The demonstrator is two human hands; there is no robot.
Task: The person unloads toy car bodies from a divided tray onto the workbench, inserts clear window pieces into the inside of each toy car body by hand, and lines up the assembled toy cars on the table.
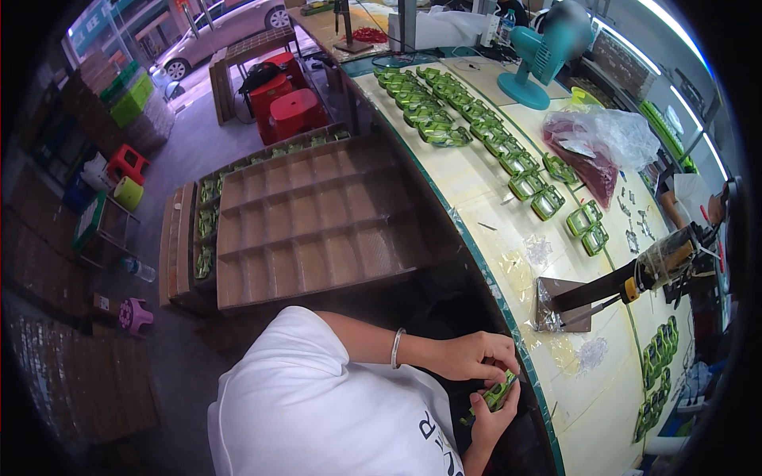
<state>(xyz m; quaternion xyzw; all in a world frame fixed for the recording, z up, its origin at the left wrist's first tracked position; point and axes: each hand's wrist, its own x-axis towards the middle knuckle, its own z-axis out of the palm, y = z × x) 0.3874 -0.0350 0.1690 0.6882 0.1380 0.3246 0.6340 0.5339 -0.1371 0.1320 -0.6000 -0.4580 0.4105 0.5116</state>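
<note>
Beside the worktable's teal edge, my right hand (494,419) is wrapped around a small green plastic part (498,392) from below, with the thumb along its near side. My left hand (474,357), with a bangle on the wrist, reaches across from the left. Its fingers are bent and pinch the upper end of the same part. The fingers cover much of the part, so its detail is hard to make out. On the tabletop, similar green parts with clear windows (548,201) stand in long rows.
A divided cardboard tray (317,210) lies left of the table, above another holding green parts. A black post on a metal base plate (565,305) stands on the table. Beyond are a plastic bag (591,147), a teal fan (530,59) and more green parts (657,357). Red stools (298,113) are on the floor.
</note>
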